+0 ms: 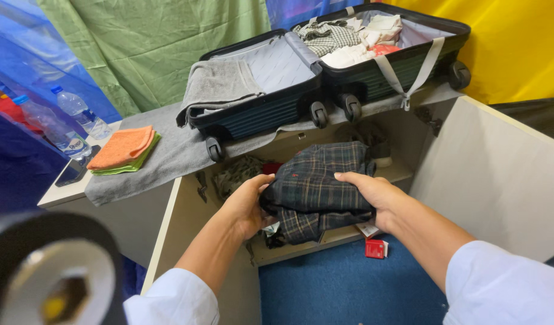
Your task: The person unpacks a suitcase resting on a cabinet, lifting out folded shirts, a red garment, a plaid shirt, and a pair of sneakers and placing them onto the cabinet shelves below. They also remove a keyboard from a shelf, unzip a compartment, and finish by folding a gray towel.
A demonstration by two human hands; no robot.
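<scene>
From the head cam, you've got a folded dark plaid garment [321,180] pinched between both hands in front of the open cabinet [500,174]. Your left hand [248,204] is curled round its left edge, and your right hand [373,191] clamps the right edge, fingers on top.

Honestly, the risk I see is the bottom layers: they sag below your grip, so the fold could slide apart or snag on the shelf edge [325,239].

Up top, an open suitcase [277,102] sits on a grey cloth [168,156] with clothes in the right half and a grey towel [220,84] over the left. Orange and green cloths [123,150] and two water bottles [66,120] are off left. There's blue carpet [343,289] below, with green and yellow sheets behind.
</scene>
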